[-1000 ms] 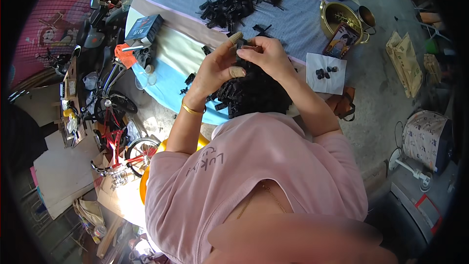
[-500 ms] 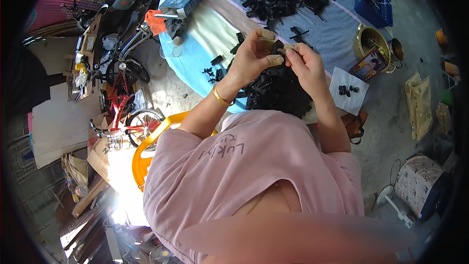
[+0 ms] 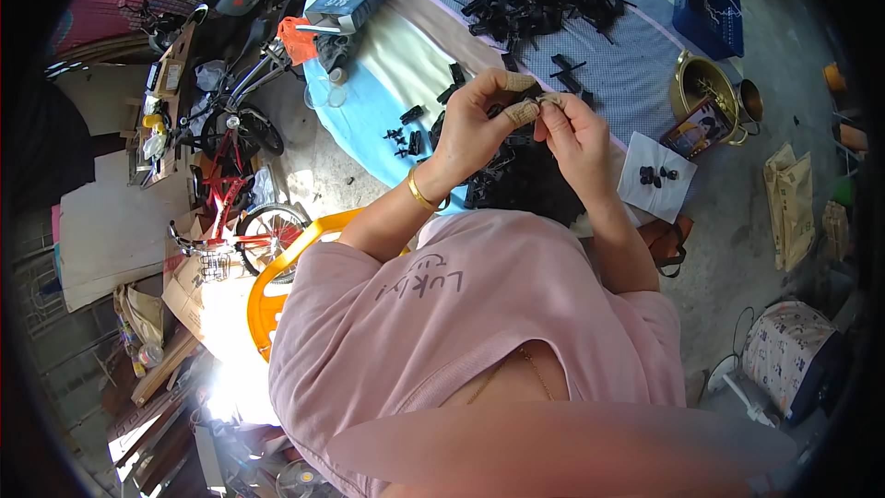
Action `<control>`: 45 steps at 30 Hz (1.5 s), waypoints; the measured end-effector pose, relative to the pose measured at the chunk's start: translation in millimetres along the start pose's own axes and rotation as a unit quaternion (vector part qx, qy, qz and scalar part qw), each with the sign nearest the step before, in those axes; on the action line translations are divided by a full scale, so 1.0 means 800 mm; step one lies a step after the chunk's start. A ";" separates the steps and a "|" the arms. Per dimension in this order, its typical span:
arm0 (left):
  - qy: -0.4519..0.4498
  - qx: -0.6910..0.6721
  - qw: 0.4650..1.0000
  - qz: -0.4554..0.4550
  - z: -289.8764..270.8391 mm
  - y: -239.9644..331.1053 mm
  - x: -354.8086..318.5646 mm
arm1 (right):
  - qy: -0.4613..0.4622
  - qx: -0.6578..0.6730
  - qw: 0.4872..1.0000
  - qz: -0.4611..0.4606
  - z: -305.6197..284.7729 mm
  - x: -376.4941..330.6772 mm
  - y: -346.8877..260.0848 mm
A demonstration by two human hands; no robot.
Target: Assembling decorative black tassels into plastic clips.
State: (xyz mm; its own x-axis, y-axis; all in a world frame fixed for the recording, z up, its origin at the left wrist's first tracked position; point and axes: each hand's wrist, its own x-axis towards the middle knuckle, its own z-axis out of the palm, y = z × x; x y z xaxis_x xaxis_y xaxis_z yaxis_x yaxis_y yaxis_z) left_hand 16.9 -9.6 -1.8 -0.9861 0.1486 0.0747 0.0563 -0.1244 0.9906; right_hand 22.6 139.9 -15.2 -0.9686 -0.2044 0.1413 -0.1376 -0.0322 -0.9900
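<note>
Both of my hands meet over the near edge of the cloth-covered table. My left hand (image 3: 472, 129) is closed in a pinch on a small black plastic part, mostly hidden by the fingers; beige coverings wrap its thumb and forefinger. Thumb and forefinger of my right hand (image 3: 579, 134) press together right at that part, and what they grip is too small to make out. Below the hands lies a heap of black parts (image 3: 498, 171), close to my body. A larger pile of black plastic parts (image 3: 544, 5) sits farther off on the cloth.
Loose black pieces (image 3: 412, 114) lie left of my hands. On the right are a white sheet (image 3: 653, 198) with small black pieces, a brass pot (image 3: 684, 83) and a blue basket (image 3: 708, 5). A blue box (image 3: 348, 2) stands far left, a yellow chair (image 3: 267, 300) beside me.
My left fingers have drawn down and closer around the black part, which shows less now. My right hand has shifted slightly downward, still pinching beside it.
</note>
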 end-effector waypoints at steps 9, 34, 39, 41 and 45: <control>0.044 0.225 0.960 0.162 0.009 0.000 -0.001 | -0.001 0.067 0.996 0.060 0.001 0.000 0.014; -0.117 -0.089 0.973 -0.177 0.000 0.013 0.000 | -0.007 -0.024 0.999 -0.041 -0.024 -0.022 -0.009; -0.209 -0.025 0.971 -0.110 -0.007 0.022 -0.005 | 0.000 0.067 0.995 0.070 -0.012 -0.017 0.003; -0.218 -0.063 0.965 -0.130 -0.007 0.024 -0.006 | 0.003 0.094 0.990 0.101 -0.013 -0.015 0.006; -0.176 -0.060 0.973 -0.136 -0.010 0.013 -0.009 | -0.025 0.061 0.994 0.087 -0.014 -0.014 0.014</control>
State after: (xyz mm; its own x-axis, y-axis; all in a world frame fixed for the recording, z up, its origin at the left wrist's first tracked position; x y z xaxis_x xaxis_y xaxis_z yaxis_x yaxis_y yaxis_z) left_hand 23.1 -19.5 6.7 -0.8465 0.5155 -0.1331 -0.2389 -0.1444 0.9602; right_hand 29.9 152.6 -28.0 -0.9640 -0.2645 -0.0284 0.0593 -0.1097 -0.9922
